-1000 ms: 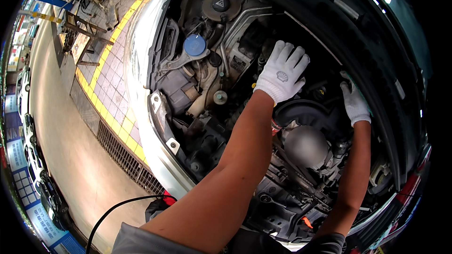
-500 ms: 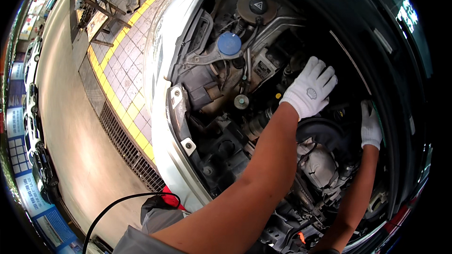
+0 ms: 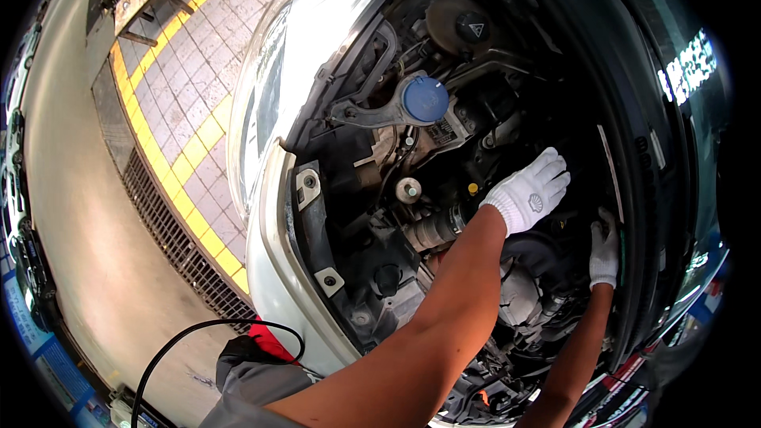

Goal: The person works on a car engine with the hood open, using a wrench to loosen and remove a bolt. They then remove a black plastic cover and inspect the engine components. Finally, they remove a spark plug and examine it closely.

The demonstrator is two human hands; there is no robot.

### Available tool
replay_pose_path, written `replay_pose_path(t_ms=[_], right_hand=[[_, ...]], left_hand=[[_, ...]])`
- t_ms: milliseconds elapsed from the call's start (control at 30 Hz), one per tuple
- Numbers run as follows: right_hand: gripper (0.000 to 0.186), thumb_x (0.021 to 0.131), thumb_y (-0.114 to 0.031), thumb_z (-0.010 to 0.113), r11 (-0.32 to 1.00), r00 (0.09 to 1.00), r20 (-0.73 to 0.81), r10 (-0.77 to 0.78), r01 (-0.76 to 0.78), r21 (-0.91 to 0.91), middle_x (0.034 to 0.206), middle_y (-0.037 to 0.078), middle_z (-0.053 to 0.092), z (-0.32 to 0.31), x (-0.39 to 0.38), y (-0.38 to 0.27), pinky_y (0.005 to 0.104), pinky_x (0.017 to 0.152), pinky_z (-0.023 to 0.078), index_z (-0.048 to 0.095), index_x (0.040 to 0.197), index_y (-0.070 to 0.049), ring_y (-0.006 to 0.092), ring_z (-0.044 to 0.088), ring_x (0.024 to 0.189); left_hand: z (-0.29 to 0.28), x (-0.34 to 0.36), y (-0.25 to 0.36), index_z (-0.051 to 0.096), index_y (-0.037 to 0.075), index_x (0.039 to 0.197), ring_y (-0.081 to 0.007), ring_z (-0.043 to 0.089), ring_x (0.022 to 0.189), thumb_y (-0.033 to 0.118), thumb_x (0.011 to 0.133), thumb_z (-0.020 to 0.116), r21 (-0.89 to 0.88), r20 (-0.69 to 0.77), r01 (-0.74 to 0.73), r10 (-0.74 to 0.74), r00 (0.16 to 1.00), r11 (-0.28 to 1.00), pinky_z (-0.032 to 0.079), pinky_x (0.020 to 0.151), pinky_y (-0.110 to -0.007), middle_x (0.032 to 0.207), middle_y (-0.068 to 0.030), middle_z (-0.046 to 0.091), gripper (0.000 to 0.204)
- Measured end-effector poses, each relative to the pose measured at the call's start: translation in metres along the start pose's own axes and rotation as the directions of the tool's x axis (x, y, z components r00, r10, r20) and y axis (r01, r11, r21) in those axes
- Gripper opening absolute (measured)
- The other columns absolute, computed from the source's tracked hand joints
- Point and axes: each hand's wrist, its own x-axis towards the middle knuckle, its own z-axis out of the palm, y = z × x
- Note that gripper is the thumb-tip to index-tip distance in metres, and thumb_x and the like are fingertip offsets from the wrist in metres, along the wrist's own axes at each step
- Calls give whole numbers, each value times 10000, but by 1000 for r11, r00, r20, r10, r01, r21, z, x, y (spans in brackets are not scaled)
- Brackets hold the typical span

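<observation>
Left hand [image 3: 529, 192] shifted toward blue cap [image 3: 426, 99], fingers spread flat; right hand [image 3: 604, 251] fingers unclear

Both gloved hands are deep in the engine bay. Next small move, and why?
Probably close the left hand onto the dark part under it. Its fingers lie spread flat, gripping nothing, while the right hand rests against the rear edge of the engine bay, likely as a brace. What lies beneath the left palm is too dark to tell.
</observation>
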Motion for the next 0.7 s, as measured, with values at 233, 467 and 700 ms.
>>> replay_pose_path(t_ms=[233,467,700], right_hand=[[539,1050,-389,575,977,978,-39,206,-204,57,1444,185,599,2,2,5,367,1142,385,554,1429,-8,319,551,1343],[424,1041,-283,614,903,915,-132,381,-399,-159,1385,138,645,1,5,-52,356,1115,414,605,1377,-24,258,593,1284],[428,1035,-233,616,974,973,-56,223,-225,-29,1445,145,608,0,2,-20,353,1139,396,582,1407,-25,250,550,1358]], left_hand=[[-19,0,-5,640,74,1351,-300,396,1471,183,975,559,-27,143,-31,35,989,999,195,1293,-507,1507,-65,542,400],[-15,-1,-10,643,61,1347,-313,386,1477,176,976,556,-46,150,-5,12,989,999,197,1288,-518,1497,-60,551,399],[-11,-1,-10,666,61,1301,-298,427,1433,175,962,576,-86,68,18,-12,998,996,215,1284,-494,1413,-61,597,369]])
